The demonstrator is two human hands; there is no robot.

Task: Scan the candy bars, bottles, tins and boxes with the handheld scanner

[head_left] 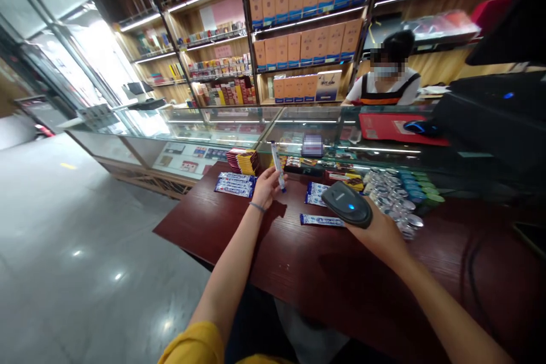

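My left hand (268, 186) pinches a slim white-and-blue snack packet (277, 164), held upright above the dark red wooden table (200, 222). In my right hand (379, 230) is a black barcode scanner (347, 205) with a blue light on top, its head pointing left. Beneath the scanner lies a single blue-and-white packet (319, 220), partly covered by it. Behind that is a small pile of similar packets (314, 193). Left of my left hand, several more such packets (234, 185) lie in a row.
Stacked red-and-yellow boxes (242, 161) stand at the table's back edge. Clear-wrapped round items (392, 199) and green-blue packs (420, 185) lie to the right. A glass display counter (205, 125) runs behind. Beyond it a masked person (386, 77) sits near a mouse (420, 127). A cable (471, 273) hangs at right.
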